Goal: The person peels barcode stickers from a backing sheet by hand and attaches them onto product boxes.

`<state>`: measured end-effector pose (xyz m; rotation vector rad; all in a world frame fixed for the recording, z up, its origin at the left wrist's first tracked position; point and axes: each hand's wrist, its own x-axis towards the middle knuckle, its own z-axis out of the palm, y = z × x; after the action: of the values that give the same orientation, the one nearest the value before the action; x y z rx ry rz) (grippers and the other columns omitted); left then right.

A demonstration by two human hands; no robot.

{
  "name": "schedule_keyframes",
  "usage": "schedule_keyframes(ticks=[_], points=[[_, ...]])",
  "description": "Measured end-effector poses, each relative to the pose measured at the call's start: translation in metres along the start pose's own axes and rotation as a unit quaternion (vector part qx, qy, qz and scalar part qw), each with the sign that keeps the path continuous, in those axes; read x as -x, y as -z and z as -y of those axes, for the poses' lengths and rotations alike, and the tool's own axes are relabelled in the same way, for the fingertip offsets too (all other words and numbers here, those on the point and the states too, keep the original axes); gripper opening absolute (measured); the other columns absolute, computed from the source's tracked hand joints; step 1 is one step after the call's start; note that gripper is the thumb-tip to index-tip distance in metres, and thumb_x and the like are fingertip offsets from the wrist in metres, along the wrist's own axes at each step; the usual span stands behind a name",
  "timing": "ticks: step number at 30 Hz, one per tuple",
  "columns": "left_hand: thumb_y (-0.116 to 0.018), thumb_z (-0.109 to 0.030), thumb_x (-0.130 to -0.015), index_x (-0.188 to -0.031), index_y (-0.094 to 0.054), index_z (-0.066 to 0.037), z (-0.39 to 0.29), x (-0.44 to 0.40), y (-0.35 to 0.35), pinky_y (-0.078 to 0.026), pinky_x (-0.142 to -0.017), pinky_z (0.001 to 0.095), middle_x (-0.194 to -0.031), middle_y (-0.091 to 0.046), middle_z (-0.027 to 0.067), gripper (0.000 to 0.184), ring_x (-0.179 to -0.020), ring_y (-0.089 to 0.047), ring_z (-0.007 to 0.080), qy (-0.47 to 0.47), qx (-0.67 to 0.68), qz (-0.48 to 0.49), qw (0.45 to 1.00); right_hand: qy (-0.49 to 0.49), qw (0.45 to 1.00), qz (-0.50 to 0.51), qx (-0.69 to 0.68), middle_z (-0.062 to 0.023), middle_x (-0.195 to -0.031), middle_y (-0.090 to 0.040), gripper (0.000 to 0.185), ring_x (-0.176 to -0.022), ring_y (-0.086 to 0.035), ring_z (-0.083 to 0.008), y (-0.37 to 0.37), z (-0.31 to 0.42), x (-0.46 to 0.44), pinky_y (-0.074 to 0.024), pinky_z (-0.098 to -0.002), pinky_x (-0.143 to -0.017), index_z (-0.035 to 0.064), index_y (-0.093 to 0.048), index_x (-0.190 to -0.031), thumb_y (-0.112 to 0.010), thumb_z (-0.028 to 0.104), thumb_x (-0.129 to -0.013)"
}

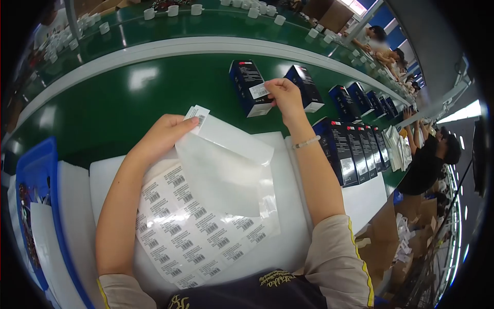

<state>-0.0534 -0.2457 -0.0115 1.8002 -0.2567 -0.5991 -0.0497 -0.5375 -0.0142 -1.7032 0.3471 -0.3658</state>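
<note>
My left hand (163, 135) pinches the top corner of a white sheet of barcode labels (226, 170), folded over, with a printed label at the thumb. Under it lie more printed barcode sheets (180, 234) on white foam. My right hand (285, 98) is closed, thumb and forefinger at the right edge of a small white barcode label (259, 91). That label lies over the face of a dark blue box (247, 77); whether it is stuck down, I cannot tell. Just right of this hand is a second dark box (305, 85).
Several dark boxes (342, 152) stand in a row at right, some with white labels. More boxes (360, 99) lie farther along the green belt (103, 92). A blue bin (54, 206) is at left. White cups (173, 10) line the far belt. A co-worker (435, 154) works at right.
</note>
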Motion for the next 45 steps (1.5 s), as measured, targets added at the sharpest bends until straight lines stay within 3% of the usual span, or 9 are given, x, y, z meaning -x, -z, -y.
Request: schedule_keyframes(ticks=[12, 16, 18, 23, 26, 32, 38, 42, 45], points=[[-0.059, -0.038, -0.087, -0.076, -0.063, 0.000, 0.003, -0.006, -0.004, -0.048, -0.056, 0.0213, -0.065, -0.061, 0.0082, 0.040, -0.054, -0.057, 0.0111, 0.006, -0.029, -0.001, 1.000, 0.019, 0.992, 0.030, 0.118, -0.0077, -0.086, -0.062, 0.020, -0.071, -0.057, -0.0159, -0.010, -0.028, -0.021, -0.0470, -0.0225, -0.063, 0.0029, -0.059, -0.101, -0.062, 0.012, -0.083], [-0.059, -0.038, -0.087, -0.075, -0.063, -0.001, -0.003, -0.002, -0.006, -0.048, -0.056, 0.0214, -0.064, -0.060, 0.0080, 0.039, -0.054, -0.057, 0.0109, 0.026, -0.033, -0.018, 0.999, 0.401, 0.788, -0.129, 0.449, -0.0161, -0.115, -0.055, 0.045, -0.088, -0.059, -0.0281, -0.032, -0.029, -0.003, -0.0507, -0.0333, -0.071, 0.0040, -0.049, -0.123, -0.063, 0.021, -0.083], [-0.059, -0.038, -0.087, -0.075, -0.063, 0.000, -0.004, -0.003, -0.005, -0.047, -0.056, 0.0212, -0.065, -0.060, 0.0079, 0.039, -0.054, -0.056, 0.0107, 0.019, -0.029, -0.012, 0.999, 0.367, 0.757, -0.057, 0.537, -0.0196, -0.137, -0.038, 0.063, -0.101, -0.055, -0.0352, -0.041, -0.012, 0.017, -0.0504, -0.0390, -0.077, 0.0071, -0.038, -0.135, -0.063, 0.030, -0.083], [-0.061, -0.036, -0.086, -0.078, -0.063, 0.002, 0.008, -0.007, 0.003, -0.044, -0.057, 0.0197, -0.068, -0.060, 0.0070, 0.039, -0.058, -0.053, 0.0093, -0.027, -0.001, 0.000, 1.000, 0.167, 0.810, 0.108, 0.552, -0.0220, -0.144, -0.026, 0.070, -0.095, -0.056, -0.0419, -0.050, -0.009, 0.035, -0.0489, -0.0414, -0.081, 0.0053, -0.032, -0.137, -0.060, 0.037, -0.082], [-0.061, -0.034, -0.086, -0.081, -0.064, 0.005, 0.010, -0.008, 0.000, -0.042, -0.057, 0.0191, -0.070, -0.060, 0.0060, 0.039, -0.060, -0.050, 0.0087, -0.033, 0.045, 0.011, 0.998, 0.252, 0.821, 0.028, 0.511, -0.0208, -0.137, -0.040, 0.061, -0.096, -0.058, -0.0407, -0.053, -0.043, 0.014, -0.0504, -0.0413, -0.079, 0.0019, -0.043, -0.130, -0.061, 0.031, -0.080], [-0.059, -0.030, -0.088, -0.086, -0.064, 0.006, 0.004, -0.007, -0.001, -0.042, -0.057, 0.0186, -0.071, -0.061, 0.0064, 0.036, -0.059, -0.051, 0.0086, -0.035, 0.010, -0.014, 0.999, 0.275, 0.887, -0.071, 0.365, -0.0144, -0.104, -0.064, 0.034, -0.092, -0.062, -0.0329, 0.029, 0.052, 0.043, -0.0502, -0.0380, -0.082, -0.0011, -0.063, -0.103, -0.059, 0.015, -0.074], [-0.058, -0.028, -0.089, -0.086, -0.064, 0.005, 0.007, -0.004, -0.002, -0.042, -0.054, 0.0177, -0.069, -0.060, 0.0065, 0.034, -0.057, -0.051, 0.0075, -0.021, 0.054, 0.007, 0.998, 0.166, 0.902, -0.285, 0.279, -0.0138, -0.090, -0.065, 0.034, -0.074, -0.061, -0.0248, 0.130, 0.158, 0.114, -0.0500, -0.0324, -0.067, 0.0026, -0.065, -0.103, -0.066, 0.022, -0.075], [-0.057, -0.026, -0.090, -0.083, -0.063, 0.004, 0.001, -0.003, -0.006, -0.041, -0.050, 0.0168, -0.066, -0.059, 0.0057, 0.032, -0.053, -0.049, 0.0061, -0.024, 0.040, -0.010, 0.999, 0.288, 0.836, -0.362, 0.296, -0.0108, -0.078, -0.063, 0.025, -0.062, -0.057, -0.0187, 0.218, 0.127, 0.105, -0.0476, -0.0292, -0.059, 0.0071, -0.066, -0.095, -0.065, 0.019, -0.073], [-0.057, -0.027, -0.089, -0.087, -0.064, 0.006, 0.000, -0.002, -0.006, -0.043, -0.053, 0.0186, -0.067, -0.060, 0.0067, 0.034, -0.055, -0.051, 0.0073, -0.021, 0.013, -0.023, 0.999, 0.109, 0.851, -0.338, 0.386, -0.0099, -0.079, -0.063, 0.020, -0.069, -0.057, -0.0206, 0.259, 0.111, 0.098, -0.0475, -0.0311, -0.065, 0.0082, -0.066, -0.091, -0.064, 0.019, -0.074]])
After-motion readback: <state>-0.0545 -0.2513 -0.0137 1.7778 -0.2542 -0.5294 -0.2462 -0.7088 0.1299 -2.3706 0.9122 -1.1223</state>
